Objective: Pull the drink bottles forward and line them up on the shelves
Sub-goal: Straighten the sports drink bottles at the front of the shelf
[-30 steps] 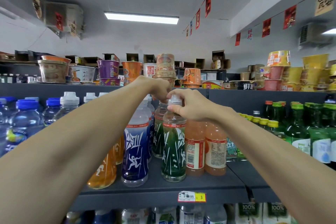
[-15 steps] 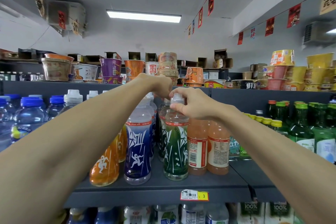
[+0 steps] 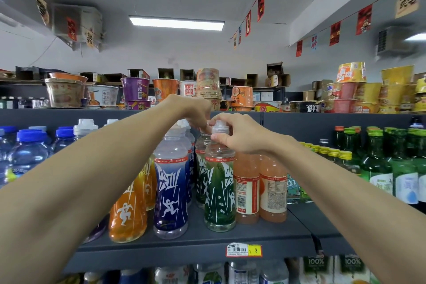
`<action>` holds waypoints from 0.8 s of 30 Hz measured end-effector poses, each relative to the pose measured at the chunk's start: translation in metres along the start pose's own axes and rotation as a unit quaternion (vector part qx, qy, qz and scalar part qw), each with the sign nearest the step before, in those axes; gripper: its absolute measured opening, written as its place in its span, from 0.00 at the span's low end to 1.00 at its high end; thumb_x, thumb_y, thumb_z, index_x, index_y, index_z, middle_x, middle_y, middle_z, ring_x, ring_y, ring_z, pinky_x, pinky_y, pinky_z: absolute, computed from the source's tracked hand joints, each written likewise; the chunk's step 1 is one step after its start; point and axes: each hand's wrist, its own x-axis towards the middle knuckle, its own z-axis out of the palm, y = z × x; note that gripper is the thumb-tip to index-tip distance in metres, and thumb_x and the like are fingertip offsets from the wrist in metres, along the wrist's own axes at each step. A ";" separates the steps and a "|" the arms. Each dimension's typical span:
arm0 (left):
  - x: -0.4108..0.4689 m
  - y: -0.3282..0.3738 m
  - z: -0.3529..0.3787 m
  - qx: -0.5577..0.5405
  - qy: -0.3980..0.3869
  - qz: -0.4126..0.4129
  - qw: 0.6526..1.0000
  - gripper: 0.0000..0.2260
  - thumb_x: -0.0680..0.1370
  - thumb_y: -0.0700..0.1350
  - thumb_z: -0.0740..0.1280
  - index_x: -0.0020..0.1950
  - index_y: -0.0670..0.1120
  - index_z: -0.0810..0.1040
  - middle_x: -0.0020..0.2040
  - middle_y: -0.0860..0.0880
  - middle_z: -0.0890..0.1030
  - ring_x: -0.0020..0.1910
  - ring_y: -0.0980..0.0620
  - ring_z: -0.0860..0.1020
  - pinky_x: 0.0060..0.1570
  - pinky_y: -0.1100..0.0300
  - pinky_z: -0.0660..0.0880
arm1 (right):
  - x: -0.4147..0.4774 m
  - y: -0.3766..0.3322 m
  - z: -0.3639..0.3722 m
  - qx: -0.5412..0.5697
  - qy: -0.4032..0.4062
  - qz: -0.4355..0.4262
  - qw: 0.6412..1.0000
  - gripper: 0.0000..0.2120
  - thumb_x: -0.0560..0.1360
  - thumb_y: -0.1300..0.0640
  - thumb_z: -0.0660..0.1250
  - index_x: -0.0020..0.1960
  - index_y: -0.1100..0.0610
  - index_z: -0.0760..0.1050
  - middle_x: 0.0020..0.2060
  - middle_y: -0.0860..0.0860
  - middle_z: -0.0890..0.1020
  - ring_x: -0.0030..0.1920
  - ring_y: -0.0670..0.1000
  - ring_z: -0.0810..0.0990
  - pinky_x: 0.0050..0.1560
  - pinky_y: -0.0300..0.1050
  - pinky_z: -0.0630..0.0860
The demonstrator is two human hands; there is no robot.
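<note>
Green bottle: clear plastic drink bottle with a green label and white cap [image 3: 220, 191], upright near the front of the dark grey shelf [image 3: 207, 238].
Right hand: the right hand [image 3: 239, 136] is clamped on this bottle, with the thumb at the neck and the fingers curled over the cap.
Rear green bottle: a second green-labelled bottle [image 3: 201, 168] stands directly behind the first and is partly hidden.
Left hand: the left hand [image 3: 193, 110] has its fingers curled down at the top of the rear bottle, touching the right hand's fingers. Whether it grips the cap cannot be told.
Left neighbours: a blue-labelled clear bottle [image 3: 171, 191] and then an orange-labelled bottle [image 3: 128, 214], both upright at the front.
Right neighbours: two pale orange juice bottles [image 3: 273, 187], side by side and touching the green bottle's row.
Shelf edge: a yellow and white price tag [image 3: 244, 250].
Far right: green glass bottles [image 3: 378, 163].
Far left: blue-capped water bottles [image 3: 30, 150].
Top shelf: instant noodle cups [image 3: 136, 90].
</note>
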 end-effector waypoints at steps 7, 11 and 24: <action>0.001 0.004 0.001 0.015 0.007 0.003 1.000 0.11 0.76 0.53 0.73 0.42 0.46 0.80 0.39 0.48 0.81 0.39 0.51 0.78 0.40 0.58 0.75 | 0.000 0.000 0.000 0.003 0.001 -0.001 1.000 0.21 0.80 0.47 0.67 0.71 0.47 0.71 0.62 0.52 0.78 0.53 0.50 0.78 0.50 0.43 0.74; -0.002 0.001 0.005 0.008 0.013 0.009 1.000 0.11 0.76 0.53 0.73 0.45 0.46 0.81 0.41 0.47 0.82 0.40 0.50 0.79 0.46 0.54 0.78 | -0.002 0.000 0.001 0.009 0.001 -0.001 1.000 0.20 0.80 0.47 0.67 0.70 0.47 0.72 0.58 0.50 0.79 0.47 0.46 0.78 0.42 0.38 0.70; -0.070 -0.005 0.007 -0.116 0.240 0.027 0.963 0.16 0.82 0.52 0.62 0.48 0.42 0.84 0.39 0.47 0.83 0.32 0.51 0.76 0.32 0.62 0.73 | -0.001 -0.011 0.003 0.021 -0.005 0.026 0.999 0.19 0.80 0.51 0.66 0.70 0.45 0.70 0.64 0.51 0.77 0.56 0.51 0.78 0.52 0.45 0.74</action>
